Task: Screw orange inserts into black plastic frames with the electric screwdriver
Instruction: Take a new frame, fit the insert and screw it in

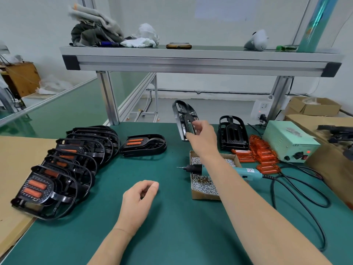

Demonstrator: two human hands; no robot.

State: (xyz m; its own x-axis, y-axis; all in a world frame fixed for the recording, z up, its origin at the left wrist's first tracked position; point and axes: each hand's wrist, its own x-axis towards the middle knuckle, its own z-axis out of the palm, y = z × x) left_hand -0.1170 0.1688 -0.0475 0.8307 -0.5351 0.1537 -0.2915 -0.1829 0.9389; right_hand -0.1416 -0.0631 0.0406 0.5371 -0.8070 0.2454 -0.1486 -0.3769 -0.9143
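My right hand (200, 135) grips an empty black frame (182, 116) and holds it tilted above the green mat, near the back. My left hand (140, 196) rests on the mat with fingers loosely curled, holding nothing. Another empty black frame (233, 133) stands to the right of the held one. Loose orange inserts (261, 152) lie in a pile beside it. The teal electric screwdriver (246, 172) lies across the cardboard box of screws (204, 185), partly hidden by my right forearm. One frame fitted with orange inserts (143, 143) lies alone at centre left.
Several finished frames (63, 169) overlap in a row at the left, over a cardboard sheet (17, 169). A pale green power supply (288, 143) sits at the right, its black cable (298, 199) looping over the mat. An aluminium shelf (191, 60) spans overhead.
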